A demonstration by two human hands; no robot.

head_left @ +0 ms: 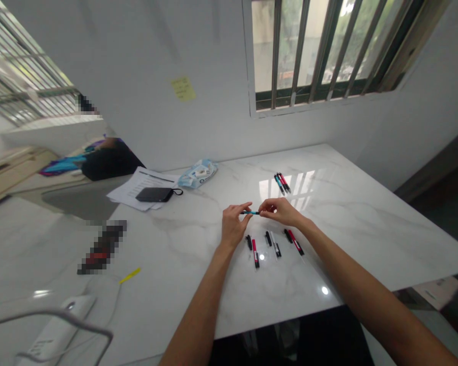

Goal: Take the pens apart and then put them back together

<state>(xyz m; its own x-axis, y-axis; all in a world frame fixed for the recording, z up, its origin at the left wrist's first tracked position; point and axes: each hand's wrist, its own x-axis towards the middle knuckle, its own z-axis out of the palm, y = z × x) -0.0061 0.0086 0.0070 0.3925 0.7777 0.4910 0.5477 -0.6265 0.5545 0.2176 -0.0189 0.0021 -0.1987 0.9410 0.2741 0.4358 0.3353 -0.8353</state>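
Observation:
A blue and black pen is held level between my two hands, just above the white marble-patterned table. My left hand pinches its left end between thumb and fingers. At its right end, the fingertips of my right hand are closed on it. Nearer to me lie pens in pieces: a red barrel beside a black part, a clear barrel beside another black part, and a second red barrel with a black part.
Several whole pens lie together beyond my hands. To the left are a black pouch-like case on papers, a blue-white packet, a yellow tag on a cord and a white power strip.

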